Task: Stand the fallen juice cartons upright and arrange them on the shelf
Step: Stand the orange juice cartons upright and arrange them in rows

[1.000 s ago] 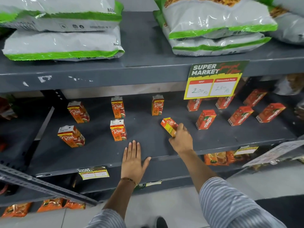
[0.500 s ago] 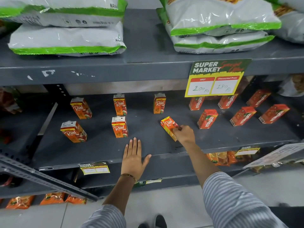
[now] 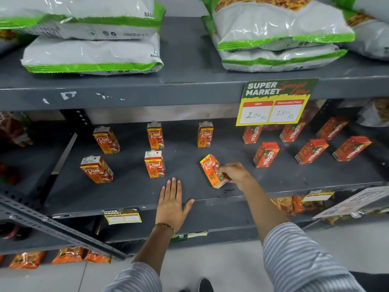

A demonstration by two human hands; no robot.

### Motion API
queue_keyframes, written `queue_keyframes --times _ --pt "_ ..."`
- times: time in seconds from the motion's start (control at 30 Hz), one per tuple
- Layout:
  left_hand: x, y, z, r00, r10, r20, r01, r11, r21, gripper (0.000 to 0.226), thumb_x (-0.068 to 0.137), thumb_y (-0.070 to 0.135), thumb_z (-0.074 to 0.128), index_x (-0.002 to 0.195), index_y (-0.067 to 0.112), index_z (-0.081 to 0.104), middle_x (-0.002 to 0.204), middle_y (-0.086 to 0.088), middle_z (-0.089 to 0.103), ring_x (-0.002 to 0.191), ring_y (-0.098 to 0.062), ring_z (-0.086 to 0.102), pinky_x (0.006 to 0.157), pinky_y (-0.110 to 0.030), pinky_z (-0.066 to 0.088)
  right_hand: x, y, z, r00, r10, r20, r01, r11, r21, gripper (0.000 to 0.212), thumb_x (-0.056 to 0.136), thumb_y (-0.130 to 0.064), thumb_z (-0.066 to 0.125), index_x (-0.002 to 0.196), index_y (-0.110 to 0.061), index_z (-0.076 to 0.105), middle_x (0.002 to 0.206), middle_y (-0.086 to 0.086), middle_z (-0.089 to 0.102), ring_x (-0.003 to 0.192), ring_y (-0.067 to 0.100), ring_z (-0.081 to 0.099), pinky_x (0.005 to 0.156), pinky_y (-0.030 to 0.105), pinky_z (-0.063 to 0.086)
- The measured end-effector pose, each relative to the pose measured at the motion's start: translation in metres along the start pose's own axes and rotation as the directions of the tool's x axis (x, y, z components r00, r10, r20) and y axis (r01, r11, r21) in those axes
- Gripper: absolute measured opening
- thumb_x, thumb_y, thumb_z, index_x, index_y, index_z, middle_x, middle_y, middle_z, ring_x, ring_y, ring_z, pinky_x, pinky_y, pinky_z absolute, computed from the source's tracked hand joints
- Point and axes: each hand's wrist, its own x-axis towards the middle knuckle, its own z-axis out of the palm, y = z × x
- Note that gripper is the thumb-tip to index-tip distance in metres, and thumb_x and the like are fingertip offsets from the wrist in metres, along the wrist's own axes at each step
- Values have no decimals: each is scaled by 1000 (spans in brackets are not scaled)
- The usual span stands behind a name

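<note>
- The right hand (image 3: 234,172) is reaching onto the middle shelf (image 3: 189,199) and has its fingers (image 3: 221,168) closed around an orange "Real" juice carton (image 3: 211,170). That carton is tilted, its top leaning to the left and away from the camera, with the bottom end near the front edge of the shelf (can't tell if the base is fully down on the shelf or a bit off it).
- The left hand (image 3: 171,204) lies flat, palm down, on the front edge of the same shelf, fingers stretched out and holding nothing. There's a thin bracelet (image 3: 166,225) on that wrist.
- Five other Real cartons stand upright on the shelf: three in the back row (image 3: 155,135) and two nearer the front (image 3: 154,163), all spaced well apart.
- To the right there's a bunch of red cartons (image 3: 266,154) in two loose rows, also standing.
- A yellow and green price sign (image 3: 275,102) hangs off the upper shelf edge, with handwritten prices on it, and covers part of the back red ones.
- White and green bags (image 3: 92,53) are stacked on the top shelf.
- Both forearms come out of striped sleeves (image 3: 299,256).
</note>
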Motion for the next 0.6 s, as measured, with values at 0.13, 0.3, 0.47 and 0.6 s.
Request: queue_keyframes --times 0.13,0.3,0.47,0.6 --pt "0 -1 1 1000 5 -4 -5 1000 -13 75 90 60 16 145 13 -1 157 -9 4 144 -24 0 114 -33 -5 -10 -5 -12 987 -11 162 -10 991 130 26 76 -11 71 99 1 66 106 18 70 94 27 66 89 35 52" --pt "0 -1 2 1000 10 -17 -10 1000 -14 75 88 61 13 145 12 1 157 -9 5 144 -24 0 114 -33 -6 -34 -33 -36 859 -265 438 175 956 235 13 77 -7 67 89 -12 69 86 0 76 85 18 69 79 29 57" --pt "0 0 2 1000 11 -29 -11 1000 -13 75 90 59 18 145 11 4 157 -10 6 144 -25 2 114 -33 -6 -66 -68 -50 668 -400 627 314 916 250 26 68 1 62 91 -11 60 80 -7 73 73 8 68 65 23 57" --pt "-1 0 1 1000 9 -20 -9 1000 -3 76 88 60 14 145 10 3 157 -11 6 144 -25 1 114 -33 -6 -83 -82 -51 565 -443 696 376 889 261 37 58 -2 70 92 -7 56 80 -6 71 72 8 66 69 27 50"
